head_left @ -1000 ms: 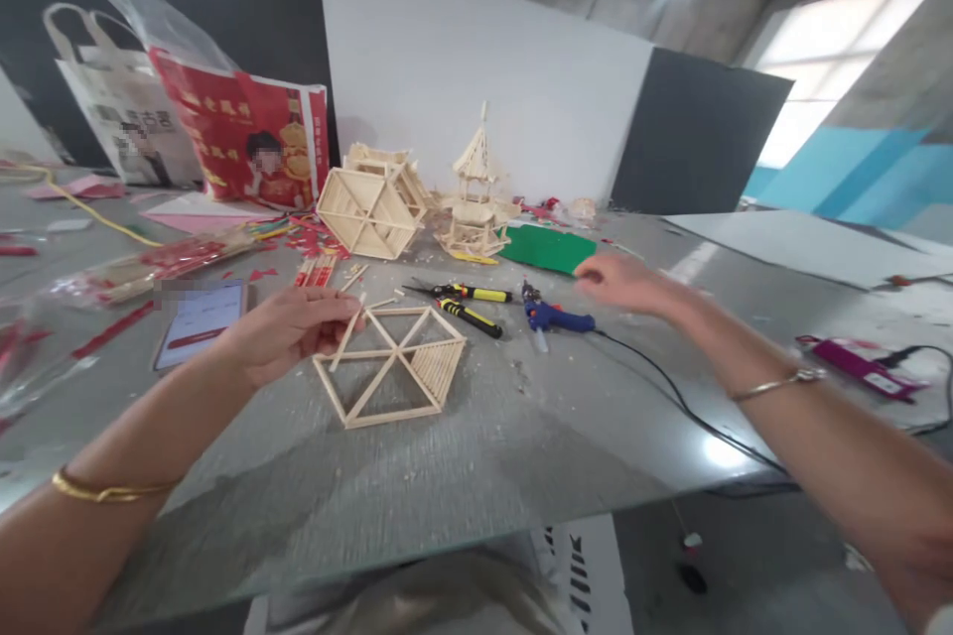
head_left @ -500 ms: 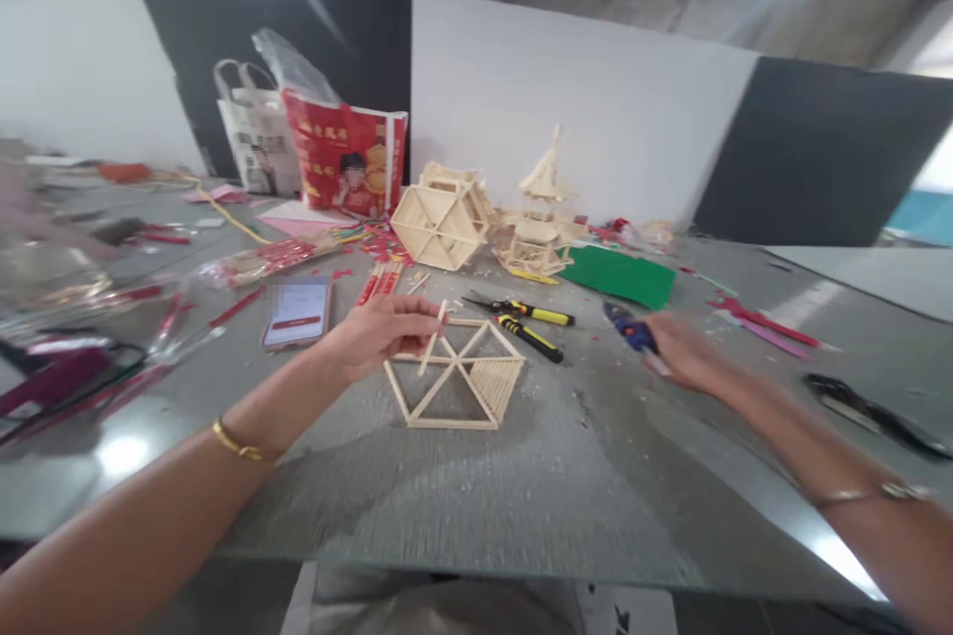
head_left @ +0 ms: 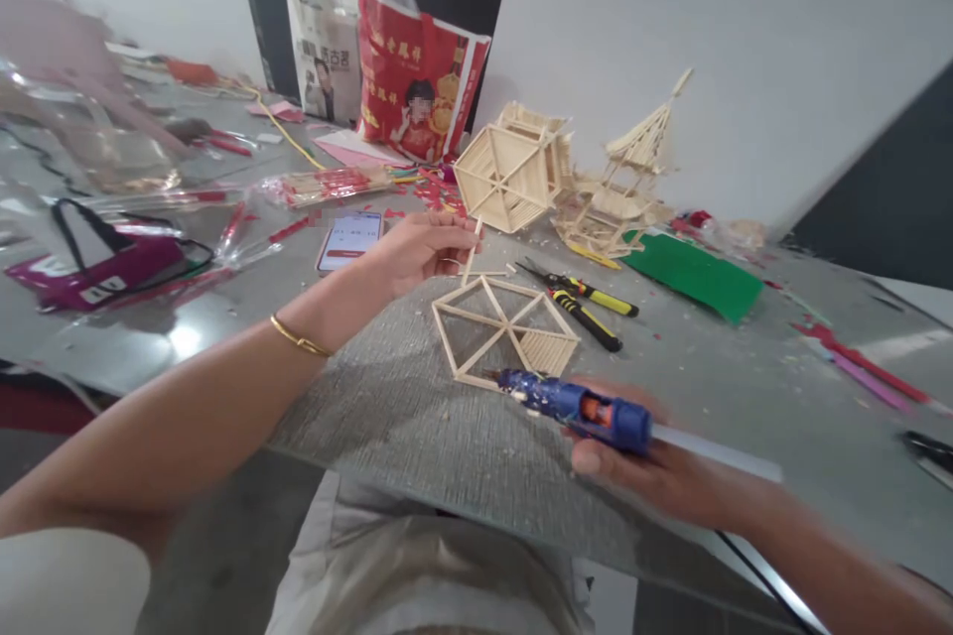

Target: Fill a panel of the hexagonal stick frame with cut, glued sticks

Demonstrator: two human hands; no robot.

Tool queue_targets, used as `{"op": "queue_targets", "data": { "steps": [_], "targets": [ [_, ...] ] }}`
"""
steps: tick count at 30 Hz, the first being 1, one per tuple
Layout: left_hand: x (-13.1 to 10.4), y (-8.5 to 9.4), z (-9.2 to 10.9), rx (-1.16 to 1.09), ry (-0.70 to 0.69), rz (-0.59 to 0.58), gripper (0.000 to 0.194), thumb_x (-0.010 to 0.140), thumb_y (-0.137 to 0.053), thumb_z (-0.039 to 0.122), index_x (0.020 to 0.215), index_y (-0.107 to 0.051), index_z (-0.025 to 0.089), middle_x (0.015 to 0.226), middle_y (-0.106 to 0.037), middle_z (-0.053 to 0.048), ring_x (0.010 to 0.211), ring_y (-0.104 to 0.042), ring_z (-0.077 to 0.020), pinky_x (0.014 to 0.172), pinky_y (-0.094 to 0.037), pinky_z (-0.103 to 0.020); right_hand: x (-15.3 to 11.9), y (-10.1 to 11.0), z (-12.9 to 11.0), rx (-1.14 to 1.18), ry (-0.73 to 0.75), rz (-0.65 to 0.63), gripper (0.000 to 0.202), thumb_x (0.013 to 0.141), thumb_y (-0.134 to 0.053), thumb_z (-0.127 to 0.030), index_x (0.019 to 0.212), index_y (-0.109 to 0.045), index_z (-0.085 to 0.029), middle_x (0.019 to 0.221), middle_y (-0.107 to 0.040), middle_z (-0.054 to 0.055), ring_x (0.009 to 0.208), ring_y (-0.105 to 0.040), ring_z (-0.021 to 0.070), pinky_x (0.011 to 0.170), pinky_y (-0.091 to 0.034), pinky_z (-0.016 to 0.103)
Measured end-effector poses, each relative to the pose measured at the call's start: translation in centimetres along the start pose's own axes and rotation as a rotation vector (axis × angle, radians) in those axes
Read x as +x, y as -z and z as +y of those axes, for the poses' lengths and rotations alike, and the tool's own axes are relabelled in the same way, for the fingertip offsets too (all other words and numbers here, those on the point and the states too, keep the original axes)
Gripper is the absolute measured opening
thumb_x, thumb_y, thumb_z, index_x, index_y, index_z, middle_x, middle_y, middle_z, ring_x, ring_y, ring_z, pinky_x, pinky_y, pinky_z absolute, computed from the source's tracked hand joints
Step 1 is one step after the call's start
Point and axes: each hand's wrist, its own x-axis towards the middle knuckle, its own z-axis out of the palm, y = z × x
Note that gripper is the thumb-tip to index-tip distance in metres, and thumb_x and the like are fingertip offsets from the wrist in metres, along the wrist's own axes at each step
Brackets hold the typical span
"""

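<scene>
A short wooden stick (head_left: 472, 253) is pinched upright in the fingertips of my left hand (head_left: 428, 248), just beyond the far left edge of a hexagonal stick frame (head_left: 476, 357). Spokes cross that frame, and one of its wedges (head_left: 549, 349) is filled with parallel sticks. My right hand (head_left: 632, 466) grips a blue hot glue gun (head_left: 588, 407), a white glue stick (head_left: 726, 453) poking out of its back. The nozzle points left, over the frame's near edge. Part of the frame is hidden behind the glue gun.
Yellow-and-black cutters (head_left: 588, 308) lie right of the frame. Behind stand a hexagonal stick model (head_left: 506, 174) and a spired one (head_left: 632, 179). A green sheet (head_left: 696, 273), a phone (head_left: 349, 243), red bag (head_left: 417, 89) and purple pouch (head_left: 111, 268) are around. A black cord trails at lower right.
My right hand has brought the glue gun from the right side in toward the frame. The left hand still holds the stick, now beyond the frame's edge. The view has shifted and tilted.
</scene>
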Motion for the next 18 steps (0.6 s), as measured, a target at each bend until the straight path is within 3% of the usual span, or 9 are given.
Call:
{"op": "queue_targets", "data": {
  "steps": [3,18],
  "targets": [
    [0.2,0.0,-0.3,0.008,0.023,0.030,0.005,0.070,-0.063,0.008,0.072,-0.061,0.012,0.064,-0.060,0.001,0.050,-0.050,-0.0034,0.049,-0.041,-0.016,0.9,-0.2,0.0,0.081,-0.042,-0.089,0.043,0.084,-0.043,-0.063,0.070,-0.048,-0.022,0.063,-0.050,-0.002,0.056,-0.048,0.0128,0.050,-0.041,0.025],
    [0.3,-0.2,-0.9,0.054,0.039,0.025,0.006,0.070,-0.064,0.007,0.071,-0.062,0.012,0.066,-0.061,0.000,0.051,-0.052,-0.0030,0.048,-0.040,-0.015,1.6,-1.0,0.1,0.061,-0.091,-0.035,0.046,0.082,-0.041,-0.066,0.070,-0.057,-0.025,0.062,-0.057,0.000,0.057,-0.054,0.0162,0.052,-0.045,0.027]
  ]
}}
